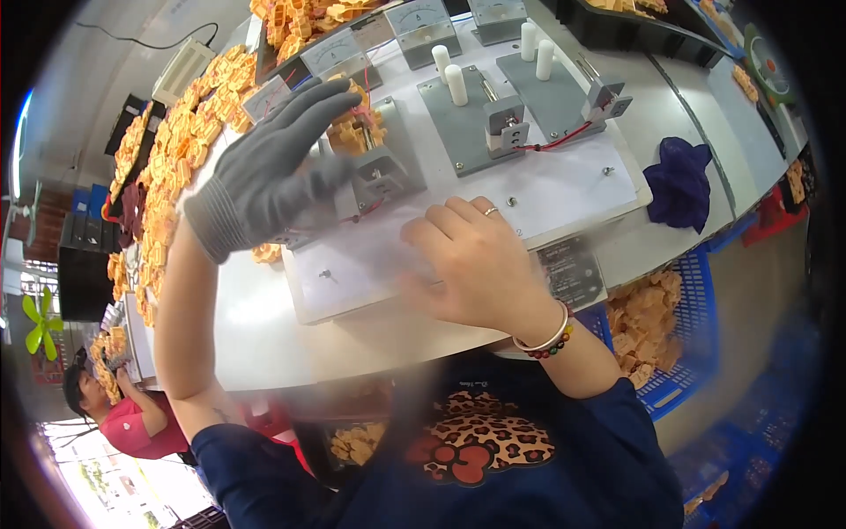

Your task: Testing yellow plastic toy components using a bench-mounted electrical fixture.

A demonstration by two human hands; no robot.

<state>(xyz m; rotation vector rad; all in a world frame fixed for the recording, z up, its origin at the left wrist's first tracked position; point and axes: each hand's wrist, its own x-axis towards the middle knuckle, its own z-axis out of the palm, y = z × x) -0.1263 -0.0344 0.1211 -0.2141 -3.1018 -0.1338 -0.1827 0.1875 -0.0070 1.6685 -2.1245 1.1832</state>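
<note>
Gloved left hand (269, 167) over one of three clamps (374, 172); four white pegs (456, 85)

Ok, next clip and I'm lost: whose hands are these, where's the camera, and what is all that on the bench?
There is no robot here. A person wears a wide-angle camera on the head, looking down, so straight edges bend near the rim.

The left hand wears a grey knit glove and reaches over a small grey clamp fixture with orange parts beside it; whether it grips anything is hidden. The bare right hand, with a ring and bracelets, rests flat on the white base plate.

That plate carries more clamp fixtures, white pegs and red wires. Behind are dial meters and a heap of orange pieces. A purple cloth lies to the right, above a blue basket.
</note>
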